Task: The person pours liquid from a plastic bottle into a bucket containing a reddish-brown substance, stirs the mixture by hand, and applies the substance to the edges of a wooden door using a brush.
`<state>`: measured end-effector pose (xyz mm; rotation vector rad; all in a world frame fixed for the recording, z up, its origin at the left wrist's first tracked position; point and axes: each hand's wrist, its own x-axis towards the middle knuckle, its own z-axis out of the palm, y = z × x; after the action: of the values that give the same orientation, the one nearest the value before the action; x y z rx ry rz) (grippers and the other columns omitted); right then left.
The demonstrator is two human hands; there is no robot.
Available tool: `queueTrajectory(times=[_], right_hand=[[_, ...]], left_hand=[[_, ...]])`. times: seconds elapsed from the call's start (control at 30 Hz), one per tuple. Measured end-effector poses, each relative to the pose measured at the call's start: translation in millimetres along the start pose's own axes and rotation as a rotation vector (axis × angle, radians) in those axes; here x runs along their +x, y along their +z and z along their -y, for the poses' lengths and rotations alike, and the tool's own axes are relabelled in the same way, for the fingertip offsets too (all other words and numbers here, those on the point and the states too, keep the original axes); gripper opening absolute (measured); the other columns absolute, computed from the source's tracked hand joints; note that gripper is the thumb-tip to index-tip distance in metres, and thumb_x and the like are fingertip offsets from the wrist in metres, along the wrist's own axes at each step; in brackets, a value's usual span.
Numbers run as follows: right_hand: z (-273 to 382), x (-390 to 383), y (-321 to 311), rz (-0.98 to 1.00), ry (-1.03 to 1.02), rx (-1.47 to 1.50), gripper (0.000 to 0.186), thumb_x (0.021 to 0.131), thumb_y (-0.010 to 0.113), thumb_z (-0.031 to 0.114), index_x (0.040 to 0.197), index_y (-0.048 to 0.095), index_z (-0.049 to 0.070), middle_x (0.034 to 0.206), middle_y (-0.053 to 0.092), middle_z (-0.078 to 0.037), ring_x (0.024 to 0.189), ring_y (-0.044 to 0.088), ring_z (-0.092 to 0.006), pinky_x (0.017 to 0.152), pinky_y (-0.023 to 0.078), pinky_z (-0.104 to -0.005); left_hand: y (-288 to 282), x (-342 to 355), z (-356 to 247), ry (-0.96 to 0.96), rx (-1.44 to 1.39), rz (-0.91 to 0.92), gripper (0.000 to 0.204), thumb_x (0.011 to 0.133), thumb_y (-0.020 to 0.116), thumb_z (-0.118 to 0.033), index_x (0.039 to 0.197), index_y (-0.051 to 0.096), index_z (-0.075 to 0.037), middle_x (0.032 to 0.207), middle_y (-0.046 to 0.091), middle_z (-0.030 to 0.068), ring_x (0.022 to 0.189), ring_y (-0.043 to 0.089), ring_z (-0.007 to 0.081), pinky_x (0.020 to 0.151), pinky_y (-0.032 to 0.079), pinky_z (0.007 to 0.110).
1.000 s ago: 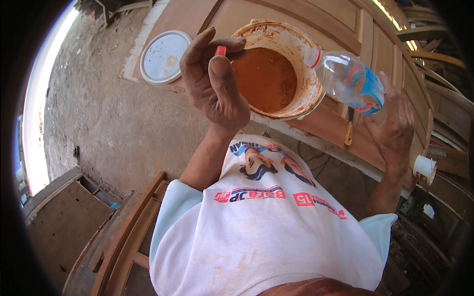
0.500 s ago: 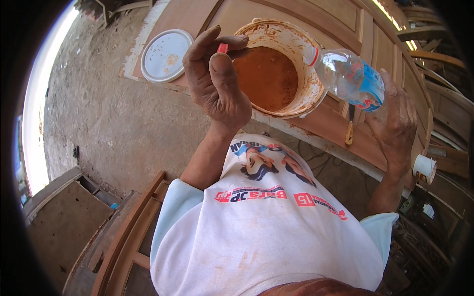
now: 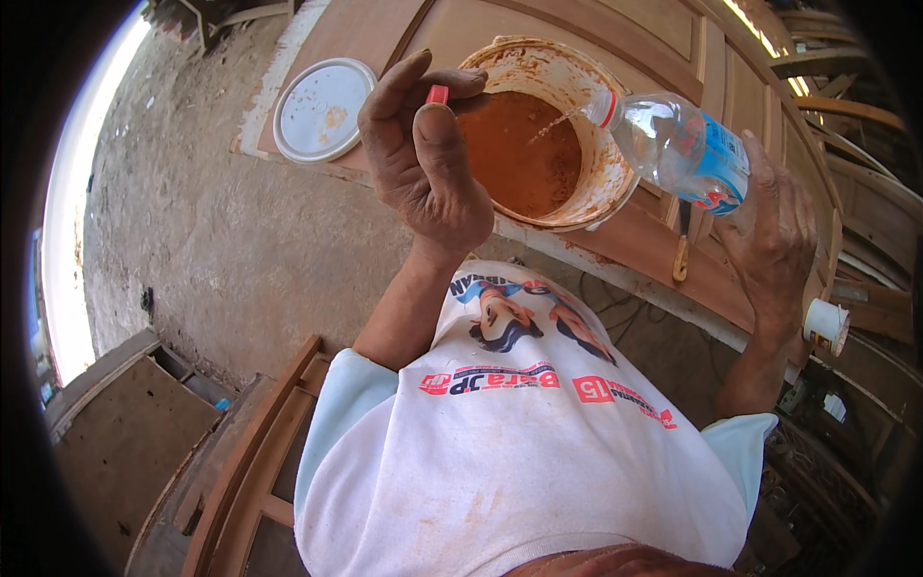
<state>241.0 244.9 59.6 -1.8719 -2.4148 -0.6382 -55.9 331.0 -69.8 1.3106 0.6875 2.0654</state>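
My right hand (image 3: 769, 226) grips a clear plastic bottle (image 3: 663, 139) with a blue label near its base. The bottle tilts to the left, its mouth over a white bucket (image 3: 608, 154) smeared with orange-brown residue. A thin stream of clear liquid leaves the mouth and falls toward the orange-brown liquid (image 3: 524, 159) inside. Over the bucket's left rim, my left hand (image 3: 428, 159) pinches a small red bottle cap (image 3: 437, 94) between thumb and fingers.
Beneath the bucket lies a panelled wooden door (image 3: 635, 38). A white round lid (image 3: 325, 109) rests left of the bucket. A wooden-handled tool (image 3: 682, 252) lies to its right, and a small white tub (image 3: 826, 327) stands farther right. Wooden frames (image 3: 252, 452) lean at the lower left.
A stream of liquid now shows at the bottle's mouth, where none was visible before. Both hands have barely shifted.
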Motion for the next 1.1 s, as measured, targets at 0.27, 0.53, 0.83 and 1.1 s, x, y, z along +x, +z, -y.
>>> queueTrajectory(times=[0.27,0.53,0.83,1.1], right_hand=[[-0.3,1.3,-0.5,-0.010,-0.021,0.027,0.100,0.065,0.089,0.006,0.156,0.050,0.019,0.131,0.067,-0.008,0.120,0.065,-0.0314,0.106,0.053,-0.0498],[-1.2,-0.8,0.5,-0.017,-0.026,0.055,0.100,0.063,0.089,0.006,0.155,0.052,0.018,0.130,0.066,-0.009,0.119,0.065,-0.0327,0.104,0.053,-0.0498],[-0.6,-1.6,0.0,-0.025,-0.033,0.051,0.102,0.062,0.091,0.008,0.156,0.051,0.019,0.130,0.066,-0.009,0.119,0.066,-0.0318,0.106,0.052,-0.0503],[2.3,-3.4,-0.4,-0.013,-0.013,0.044,0.105,0.061,0.094,0.012,0.156,0.051,0.019,0.131,0.067,-0.007,0.120,0.066,-0.0304,0.108,0.052,-0.0504]], left_hand=[[-1.0,0.2,-0.4,0.009,-0.001,0.006,0.047,0.116,0.043,-0.031,0.143,0.045,0.007,0.114,0.069,0.0208,0.113,0.072,0.0279,0.095,0.063,0.035],[1.9,1.3,0.1,0.009,-0.060,-0.019,0.045,0.114,0.051,-0.031,0.142,0.049,0.004,0.112,0.071,0.0145,0.097,0.071,0.0176,0.090,0.057,0.031],[-0.9,1.3,-0.2,0.006,0.008,0.023,0.047,0.116,0.044,-0.031,0.143,0.046,0.007,0.113,0.070,0.0209,0.112,0.072,0.0274,0.094,0.063,0.035],[-2.4,0.9,1.2,0.008,-0.001,0.034,0.047,0.116,0.044,-0.031,0.143,0.046,0.007,0.115,0.069,0.0203,0.113,0.072,0.0279,0.095,0.062,0.035]])
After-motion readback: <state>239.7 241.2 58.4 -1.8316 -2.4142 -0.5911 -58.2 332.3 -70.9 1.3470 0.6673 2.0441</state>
